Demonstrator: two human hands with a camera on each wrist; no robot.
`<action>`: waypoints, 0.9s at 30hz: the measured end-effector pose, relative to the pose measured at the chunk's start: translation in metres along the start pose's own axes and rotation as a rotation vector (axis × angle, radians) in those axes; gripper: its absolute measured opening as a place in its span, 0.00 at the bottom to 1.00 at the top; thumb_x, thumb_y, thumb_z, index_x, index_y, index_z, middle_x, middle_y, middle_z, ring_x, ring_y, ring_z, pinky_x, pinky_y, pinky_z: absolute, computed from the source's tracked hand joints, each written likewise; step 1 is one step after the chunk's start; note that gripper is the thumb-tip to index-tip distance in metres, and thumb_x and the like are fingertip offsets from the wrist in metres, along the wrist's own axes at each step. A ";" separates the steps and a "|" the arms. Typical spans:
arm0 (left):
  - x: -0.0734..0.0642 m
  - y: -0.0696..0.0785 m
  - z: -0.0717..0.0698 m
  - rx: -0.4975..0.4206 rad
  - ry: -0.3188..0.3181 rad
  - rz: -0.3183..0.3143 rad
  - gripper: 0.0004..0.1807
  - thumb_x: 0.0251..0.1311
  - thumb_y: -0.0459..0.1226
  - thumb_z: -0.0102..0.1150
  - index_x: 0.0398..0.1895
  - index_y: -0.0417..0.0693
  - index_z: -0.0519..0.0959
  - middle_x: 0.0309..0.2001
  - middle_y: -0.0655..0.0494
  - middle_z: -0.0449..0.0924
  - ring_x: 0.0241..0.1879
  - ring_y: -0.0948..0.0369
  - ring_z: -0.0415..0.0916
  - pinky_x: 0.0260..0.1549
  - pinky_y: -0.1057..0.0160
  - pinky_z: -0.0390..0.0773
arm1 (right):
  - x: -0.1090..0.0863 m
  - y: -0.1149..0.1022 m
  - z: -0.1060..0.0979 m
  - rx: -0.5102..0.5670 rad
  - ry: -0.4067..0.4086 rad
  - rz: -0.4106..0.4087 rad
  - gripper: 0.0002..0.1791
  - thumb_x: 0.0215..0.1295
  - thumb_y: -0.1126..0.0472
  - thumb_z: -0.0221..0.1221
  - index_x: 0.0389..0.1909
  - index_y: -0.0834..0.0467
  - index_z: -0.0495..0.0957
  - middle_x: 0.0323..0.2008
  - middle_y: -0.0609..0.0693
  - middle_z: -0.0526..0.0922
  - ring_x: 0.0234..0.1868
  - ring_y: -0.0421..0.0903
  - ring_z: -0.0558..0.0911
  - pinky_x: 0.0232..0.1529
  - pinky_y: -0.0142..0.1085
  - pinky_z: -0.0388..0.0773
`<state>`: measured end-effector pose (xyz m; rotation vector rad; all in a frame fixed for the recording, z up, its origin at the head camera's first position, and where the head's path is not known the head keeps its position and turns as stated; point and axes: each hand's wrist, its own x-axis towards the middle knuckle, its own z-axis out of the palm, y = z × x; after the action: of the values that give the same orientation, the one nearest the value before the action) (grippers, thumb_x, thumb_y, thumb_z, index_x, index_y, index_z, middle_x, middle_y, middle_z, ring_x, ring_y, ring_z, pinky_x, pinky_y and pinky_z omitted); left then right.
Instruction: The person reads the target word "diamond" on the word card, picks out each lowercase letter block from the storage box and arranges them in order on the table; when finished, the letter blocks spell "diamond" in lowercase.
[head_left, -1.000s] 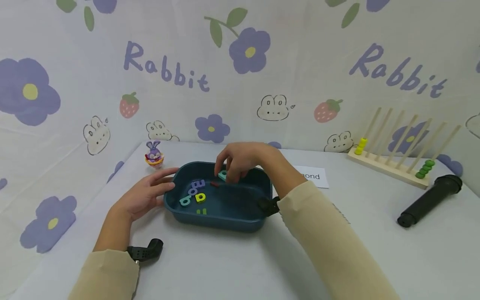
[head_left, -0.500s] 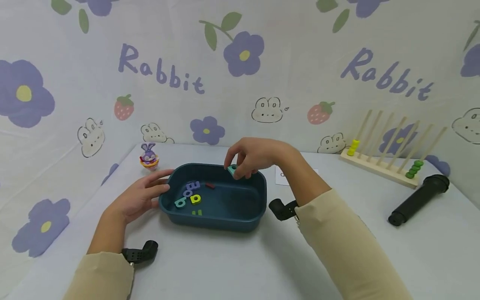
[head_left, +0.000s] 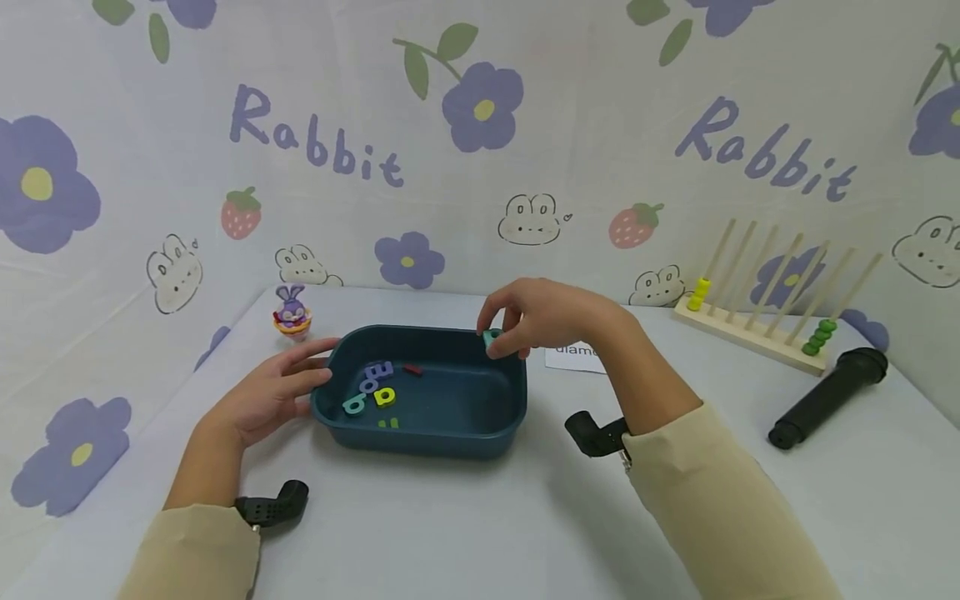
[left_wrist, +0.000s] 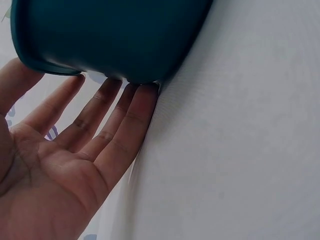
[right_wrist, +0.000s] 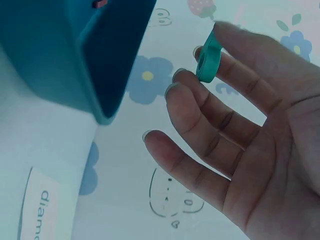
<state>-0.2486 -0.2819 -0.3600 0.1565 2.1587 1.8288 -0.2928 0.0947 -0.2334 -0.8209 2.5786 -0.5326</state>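
Observation:
My right hand (head_left: 536, 317) is above the far right corner of the dark teal plastic basin (head_left: 420, 446). Thumb and index finger pinch a small teal letter (right_wrist: 211, 59), clear of the basin wall in the right wrist view; the other fingers spread loosely. On the basin's left side, my left hand (head_left: 262, 396) touches the outer wall with its fingertips, the fingers nearly straight in the left wrist view. Inside the basin lie purple letters (head_left: 378, 370), a teal letter (head_left: 354, 404), a yellow letter (head_left: 385, 397), a red piece (head_left: 412, 369) and green pieces (head_left: 388, 423).
A white card (head_left: 573, 358) with printed text, partly covered by my right hand, lies beyond the basin's right end. A rabbit figure (head_left: 292, 312) stands back left. At the right are a wooden peg rack (head_left: 757, 337) with beads and a black cylindrical object (head_left: 828, 400).
My right hand has lifted the teal letter up from inside the basin and moved right, toward the card. The left hand keeps its place against the basin, while the view has shifted slightly.

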 end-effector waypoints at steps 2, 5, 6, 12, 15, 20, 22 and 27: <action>0.000 0.000 0.000 -0.003 -0.001 -0.001 0.36 0.77 0.43 0.54 0.83 0.52 0.54 0.82 0.41 0.50 0.77 0.40 0.56 0.61 0.58 0.80 | -0.006 0.004 0.001 0.007 0.020 0.011 0.21 0.67 0.53 0.66 0.60 0.49 0.81 0.43 0.51 0.87 0.42 0.49 0.85 0.50 0.46 0.80; 0.001 -0.001 0.000 -0.005 -0.003 0.000 0.36 0.77 0.43 0.54 0.83 0.53 0.54 0.82 0.41 0.50 0.77 0.41 0.57 0.60 0.60 0.81 | -0.013 0.010 0.002 0.028 0.060 0.015 0.20 0.67 0.54 0.67 0.59 0.49 0.82 0.46 0.50 0.86 0.46 0.49 0.84 0.50 0.46 0.81; 0.001 -0.001 0.000 -0.004 -0.003 0.000 0.36 0.77 0.43 0.54 0.83 0.53 0.54 0.82 0.41 0.50 0.77 0.41 0.58 0.59 0.60 0.81 | -0.015 0.012 0.002 0.037 0.074 0.016 0.20 0.67 0.55 0.67 0.59 0.50 0.83 0.47 0.50 0.85 0.47 0.50 0.84 0.50 0.45 0.82; 0.001 -0.002 0.000 0.005 -0.009 0.014 0.36 0.77 0.44 0.54 0.83 0.53 0.54 0.81 0.41 0.51 0.72 0.49 0.64 0.57 0.64 0.81 | -0.024 0.022 0.006 0.054 0.153 0.005 0.18 0.66 0.59 0.68 0.57 0.56 0.83 0.51 0.51 0.86 0.54 0.52 0.84 0.52 0.45 0.84; 0.001 -0.002 0.000 0.007 -0.011 0.016 0.36 0.77 0.45 0.55 0.83 0.52 0.54 0.81 0.41 0.52 0.69 0.54 0.67 0.57 0.64 0.81 | -0.028 0.027 0.009 0.055 0.186 0.016 0.18 0.66 0.62 0.68 0.56 0.58 0.84 0.52 0.52 0.86 0.53 0.51 0.86 0.53 0.45 0.85; 0.001 -0.002 0.000 0.015 -0.012 0.017 0.37 0.77 0.45 0.55 0.83 0.52 0.54 0.81 0.41 0.52 0.67 0.58 0.69 0.57 0.65 0.81 | -0.035 0.031 0.014 0.057 0.222 0.027 0.18 0.65 0.64 0.67 0.56 0.57 0.85 0.52 0.52 0.87 0.49 0.49 0.87 0.50 0.43 0.86; 0.000 -0.002 0.000 0.015 -0.011 0.016 0.37 0.77 0.45 0.55 0.83 0.53 0.54 0.81 0.41 0.52 0.67 0.57 0.69 0.57 0.64 0.81 | -0.039 0.033 0.016 0.068 0.228 0.019 0.18 0.65 0.64 0.66 0.56 0.55 0.85 0.50 0.52 0.87 0.46 0.48 0.87 0.47 0.41 0.85; 0.001 -0.004 0.000 0.015 -0.010 0.018 0.37 0.77 0.45 0.55 0.83 0.53 0.54 0.81 0.41 0.52 0.67 0.58 0.70 0.57 0.64 0.81 | -0.046 0.038 0.018 0.076 0.225 0.013 0.13 0.68 0.63 0.63 0.51 0.51 0.87 0.43 0.49 0.87 0.39 0.47 0.84 0.40 0.39 0.82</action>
<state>-0.2496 -0.2821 -0.3636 0.1883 2.1709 1.8182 -0.2671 0.1466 -0.2554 -0.7558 2.7435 -0.7534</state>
